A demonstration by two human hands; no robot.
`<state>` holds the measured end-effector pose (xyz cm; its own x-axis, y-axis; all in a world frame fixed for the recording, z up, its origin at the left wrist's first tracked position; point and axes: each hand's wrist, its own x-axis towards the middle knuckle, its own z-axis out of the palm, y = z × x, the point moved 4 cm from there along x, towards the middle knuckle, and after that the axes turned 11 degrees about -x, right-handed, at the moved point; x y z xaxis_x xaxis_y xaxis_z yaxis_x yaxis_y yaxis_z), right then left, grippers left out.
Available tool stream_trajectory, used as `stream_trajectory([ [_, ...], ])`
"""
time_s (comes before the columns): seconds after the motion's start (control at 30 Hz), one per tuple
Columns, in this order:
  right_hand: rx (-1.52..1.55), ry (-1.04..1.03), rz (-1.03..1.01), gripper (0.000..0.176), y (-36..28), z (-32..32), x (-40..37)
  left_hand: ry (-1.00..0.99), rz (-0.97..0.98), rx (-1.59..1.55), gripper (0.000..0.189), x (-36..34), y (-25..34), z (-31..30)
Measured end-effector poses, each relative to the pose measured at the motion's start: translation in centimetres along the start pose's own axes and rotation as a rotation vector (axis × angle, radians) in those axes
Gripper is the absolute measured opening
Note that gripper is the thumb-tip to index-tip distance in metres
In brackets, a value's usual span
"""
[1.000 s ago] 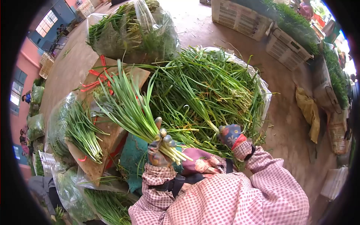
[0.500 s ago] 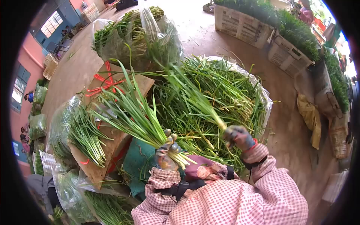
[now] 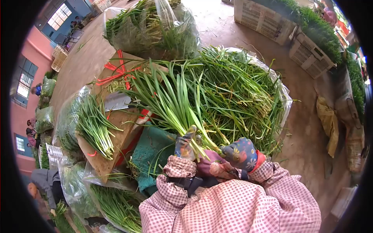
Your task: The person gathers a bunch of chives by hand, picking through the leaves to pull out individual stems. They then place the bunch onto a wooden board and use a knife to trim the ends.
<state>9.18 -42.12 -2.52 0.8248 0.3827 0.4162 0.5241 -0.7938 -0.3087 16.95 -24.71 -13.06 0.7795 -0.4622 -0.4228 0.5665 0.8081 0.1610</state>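
Note:
My left hand [image 3: 185,146], in a patterned glove, is wrapped round the lower stems of a bunch of garlic chives [image 3: 171,106], thumb pointing up. The leaves fan out up and to the left. Close beside it, my gloved right hand [image 3: 240,154] is closed at the pale root ends of more chive stalks [image 3: 211,142]; its fingertips are partly hidden. Beyond both hands lies a big loose heap of chives [image 3: 241,93] on white plastic sheeting. To the left, a bundle of chives [image 3: 97,128] rests on a wooden board [image 3: 126,123], near a flat grey blade-like piece [image 3: 117,101].
Red ties [image 3: 120,73] lie across the board's far end. A clear bag of greens [image 3: 153,33] stands beyond it. Crates [image 3: 264,21] filled with greens line the right side. A teal cloth [image 3: 153,147] hangs by my left arm. Another person's sleeve [image 3: 46,182] shows at lower left.
My right hand has come down and left to beside my left hand, and its stalks now meet the left bunch. The left hand's bunch has shifted right in view. The camera view has shifted slightly.

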Motion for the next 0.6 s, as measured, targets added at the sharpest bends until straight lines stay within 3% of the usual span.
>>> stream_trajectory([
  [0.07, -0.156, -0.119, -0.046, 0.017, -0.4, 0.6, -0.3, -0.003, -0.050, -0.147, 0.042, 0.7, 0.3, -1.9],
  [0.17, -0.167, -0.122, -0.074, 0.017, -1.0, 0.8, -0.4, -0.089, 0.152, 0.543, 0.036, 1.7, 1.2, -2.6],
  [0.2, -0.179, -0.121, -0.087, 0.018, -1.1, 0.7, -0.5, -0.092, 0.147, 0.543, 0.036, 2.8, 1.2, -4.0],
  [0.27, -0.061, -0.208, -0.072, 0.017, -0.8, -0.3, 0.0, -0.539, -0.203, 0.002, 0.036, 4.3, 0.0, -5.6],
  [0.3, 0.273, -0.280, 0.115, 0.020, 0.1, -0.4, 0.0, -0.537, -0.204, 0.002, 0.036, 4.0, -0.1, -5.3],
  [0.37, 0.882, -0.414, 0.490, 0.036, 1.3, 0.8, -1.4, -0.420, 0.012, -0.060, 0.032, 3.2, 0.7, -5.3],
  [0.4, 1.188, -0.309, 0.675, 0.038, 1.3, 1.6, -1.8, -0.360, 0.116, -0.090, 0.030, 2.3, 0.9, -4.5],
  [0.43, 1.294, -0.280, 0.570, 0.040, 1.9, 2.4, -1.6, -0.178, 0.068, -0.012, 0.028, -0.3, -0.1, 1.6],
  [0.47, 1.395, -0.245, 0.461, 0.042, 2.7, 2.8, -1.1, -0.212, 0.100, 0.080, 0.029, -0.4, 0.0, 2.0],
  [0.5, 1.589, -0.289, 0.524, 0.044, 2.7, 2.9, -0.4, -0.269, 0.188, 0.141, 0.029, -0.5, -0.1, 2.2],
  [0.53, 1.719, -0.256, 0.463, 0.041, 2.9, 3.1, 0.0, -0.327, 0.278, 0.202, 0.030, -0.7, -0.2, 2.5],
  [0.57, 1.533, -0.314, 0.539, 0.038, 3.1, 3.5, 0.0, -0.329, 0.278, 0.204, 0.030, -0.7, 0.2, 2.7],
  [0.6, 1.344, -0.369, 0.612, 0.035, 3.2, 3.7, 0.0, -0.392, 0.126, 0.104, 0.030, -0.8, 0.2, 3.0],
])
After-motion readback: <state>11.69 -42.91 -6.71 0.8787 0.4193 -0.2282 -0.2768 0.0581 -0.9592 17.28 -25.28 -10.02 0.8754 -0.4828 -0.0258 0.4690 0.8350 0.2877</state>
